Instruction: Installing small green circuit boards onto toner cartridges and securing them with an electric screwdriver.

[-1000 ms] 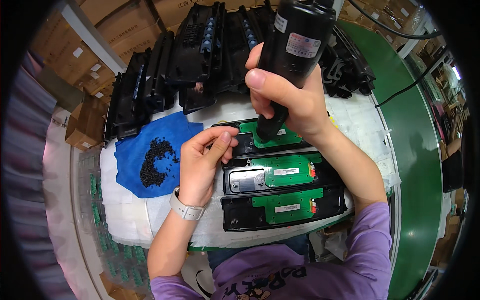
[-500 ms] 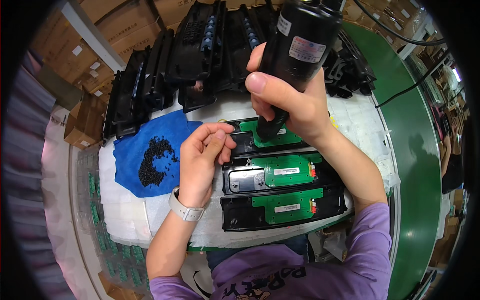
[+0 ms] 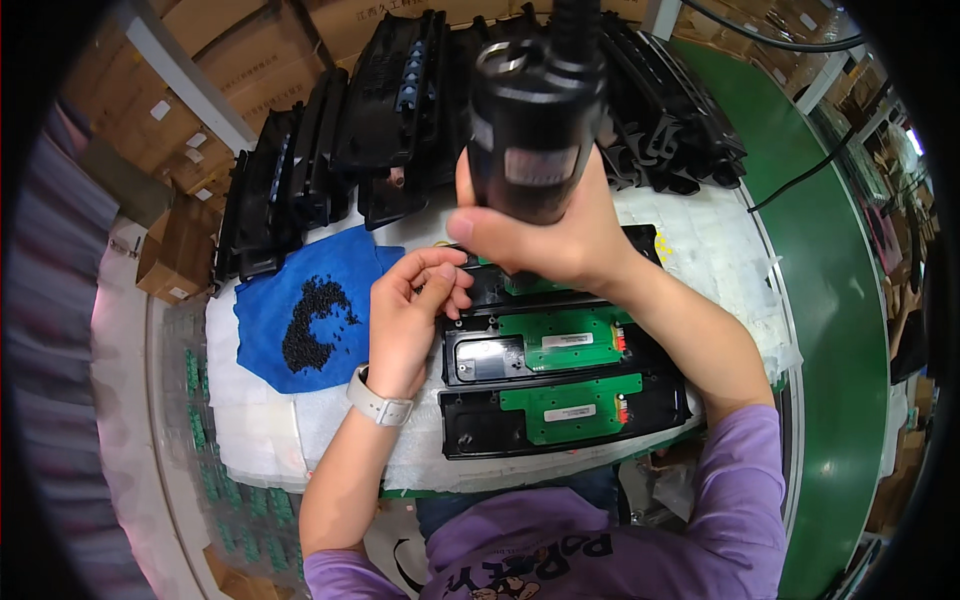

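Note:
My right hand [image 3: 575, 238] is wrapped round an upright black electric screwdriver [image 3: 530, 115], over the farthest of three black plastic panels [image 3: 489, 290]. The hand hides the screwdriver's tip and much of that panel's green circuit board. By the panel's left end, my left hand [image 3: 408, 310] has its thumb and fingers pinched together; whatever is between them is too small to make out. Nearer to me lie the middle panel [image 3: 462, 360] and the nearest panel [image 3: 470, 432], each with a green board. A heap of small black screws [image 3: 305, 340] rests on a blue cloth [image 3: 262, 305] to the left.
Large black plastic housings [image 3: 385, 120] stand along the back of the padded white table [image 3: 715, 225]. A green conveyor belt [image 3: 825, 300] runs down the right side. Cardboard boxes [image 3: 175, 245] are at the left. The screwdriver's thick cord [image 3: 575, 25] rises from its top.
My right hand has carried the screwdriver leftward along the far panel, and the tool now stands more upright. My left hand stays at nearly the same spot, still pinched.

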`<action>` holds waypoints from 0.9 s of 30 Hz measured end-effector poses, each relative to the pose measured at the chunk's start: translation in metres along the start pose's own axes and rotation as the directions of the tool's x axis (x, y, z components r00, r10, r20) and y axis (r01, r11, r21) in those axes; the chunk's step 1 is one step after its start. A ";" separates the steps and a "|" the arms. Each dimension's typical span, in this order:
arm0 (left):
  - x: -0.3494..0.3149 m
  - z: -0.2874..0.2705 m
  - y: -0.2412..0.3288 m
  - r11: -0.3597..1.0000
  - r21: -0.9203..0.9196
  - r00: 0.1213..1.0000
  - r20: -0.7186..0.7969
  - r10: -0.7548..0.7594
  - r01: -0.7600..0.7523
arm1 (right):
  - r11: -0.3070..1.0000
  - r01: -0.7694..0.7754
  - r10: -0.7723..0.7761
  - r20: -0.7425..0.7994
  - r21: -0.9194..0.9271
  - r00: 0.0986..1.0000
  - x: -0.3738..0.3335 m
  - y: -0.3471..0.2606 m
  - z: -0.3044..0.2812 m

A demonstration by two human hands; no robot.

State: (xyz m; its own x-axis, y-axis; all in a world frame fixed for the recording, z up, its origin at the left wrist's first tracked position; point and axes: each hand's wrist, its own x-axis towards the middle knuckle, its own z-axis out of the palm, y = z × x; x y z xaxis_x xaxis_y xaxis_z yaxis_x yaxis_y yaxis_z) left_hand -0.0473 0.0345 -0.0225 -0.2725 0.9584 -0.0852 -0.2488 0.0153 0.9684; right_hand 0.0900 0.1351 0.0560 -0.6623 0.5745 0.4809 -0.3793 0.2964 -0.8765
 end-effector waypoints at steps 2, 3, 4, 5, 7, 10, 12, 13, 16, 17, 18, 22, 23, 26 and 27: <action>-0.002 0.000 0.002 0.999 0.033 0.999 0.003 0.032 -0.032 | 0.999 0.049 -0.049 0.000 -0.016 0.999 -0.004 -0.002 0.003; -0.002 -0.001 0.002 0.999 0.036 0.999 0.007 0.033 -0.033 | 0.995 0.098 -0.098 0.002 -0.010 0.995 -0.002 -0.004 0.003; -0.002 -0.001 0.003 0.999 0.025 1.000 0.007 0.024 -0.024 | 0.995 0.101 -0.101 -0.001 -0.012 0.995 -0.001 -0.008 0.000; -0.002 -0.001 0.004 1.000 0.013 1.000 0.006 0.014 -0.014 | 0.992 0.038 -0.036 -0.015 0.122 0.999 0.000 -0.014 -0.005; -0.005 0.003 0.010 1.000 0.011 1.000 0.021 0.014 -0.014 | 0.980 0.054 -0.055 0.004 0.190 0.998 0.001 -0.023 -0.014; -0.011 0.006 0.022 1.000 -0.015 0.994 0.107 -0.002 0.004 | 0.846 0.182 -0.196 -0.024 0.501 0.980 0.004 -0.032 -0.025; -0.015 0.008 0.027 0.999 -0.036 0.983 0.181 -0.018 0.025 | 0.698 0.098 -0.104 -0.034 0.709 0.994 -0.006 -0.042 -0.023; -0.016 0.009 0.027 0.998 -0.055 0.978 0.206 -0.013 0.025 | 0.684 0.105 -0.094 -0.055 0.722 0.994 -0.006 -0.042 -0.024; -0.017 0.008 0.027 0.995 -0.096 0.974 0.226 -0.018 0.041 | 0.685 0.100 -0.070 -0.072 0.721 0.995 -0.005 -0.038 -0.024; -0.016 0.006 0.026 0.996 -0.084 0.974 0.224 -0.017 0.037 | 0.701 0.091 -0.059 -0.069 0.707 0.996 -0.005 -0.037 -0.023; -0.016 0.006 0.026 0.997 -0.073 0.974 0.227 -0.016 0.034 | 0.702 0.090 -0.058 -0.070 0.707 0.996 -0.005 -0.037 -0.023; -0.016 0.005 0.025 0.998 -0.047 0.965 0.260 -0.026 0.039 | 0.807 0.072 -0.019 -0.095 0.587 0.995 -0.004 -0.036 -0.023; -0.016 0.004 0.024 0.989 -0.117 0.958 0.282 -0.055 0.091 | 0.836 0.056 0.002 -0.106 0.546 0.994 -0.003 -0.036 -0.023; -0.017 0.008 0.023 0.985 -0.143 0.962 0.269 -0.058 0.099 | 0.722 0.095 0.027 -0.165 0.685 0.986 0.006 -0.026 -0.024; -0.017 0.010 0.022 0.994 -0.098 0.973 0.230 -0.033 0.057 | 0.724 0.095 0.027 -0.166 0.684 0.986 0.007 -0.024 -0.024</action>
State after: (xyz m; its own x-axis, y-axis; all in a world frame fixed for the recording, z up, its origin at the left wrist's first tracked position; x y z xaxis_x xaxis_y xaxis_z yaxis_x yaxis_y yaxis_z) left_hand -0.0393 0.0214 0.0030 -0.0428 0.9972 -0.0609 -0.3542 0.0418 0.9342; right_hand 0.1099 0.1503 0.0805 -0.5561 0.7007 0.4470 -0.7792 -0.2525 -0.5737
